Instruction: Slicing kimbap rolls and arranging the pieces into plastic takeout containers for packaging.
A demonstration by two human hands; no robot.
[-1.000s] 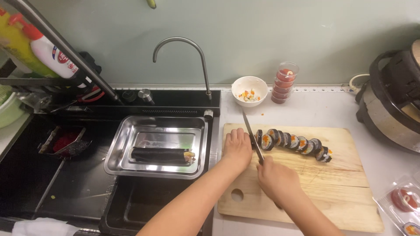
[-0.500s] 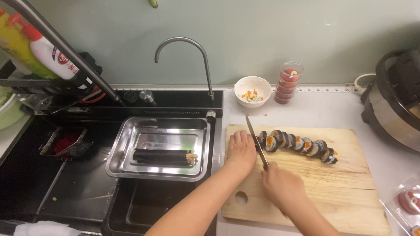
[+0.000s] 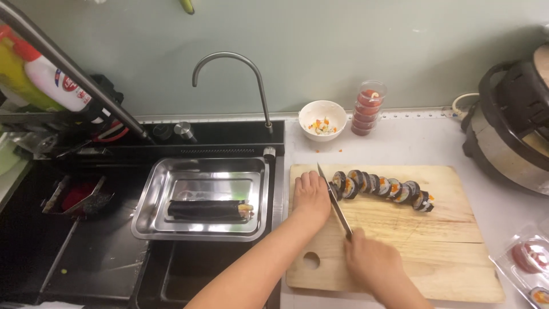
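Note:
A row of sliced seaweed rice roll pieces (image 3: 380, 186) lies along the far side of a wooden cutting board (image 3: 434, 240). My left hand (image 3: 311, 194) rests on the board at the row's left end, fingers bent over the last piece. My right hand (image 3: 372, 264) is closed on the handle of a knife (image 3: 333, 200), whose blade slants up to the left end of the row, right beside my left hand.
A steel tray (image 3: 201, 229) over the black sink holds an uncut dark roll (image 3: 207, 210). Behind the board stand a white bowl (image 3: 323, 119) of scraps, stacked red sauce cups (image 3: 368, 109) and a faucet (image 3: 251, 74). A dark cooker (image 3: 509, 131) sits right.
My right hand has drawn back toward me along the board, pulling the knife with it. My left hand stays at the roll's left end. The camera view shifted slightly.

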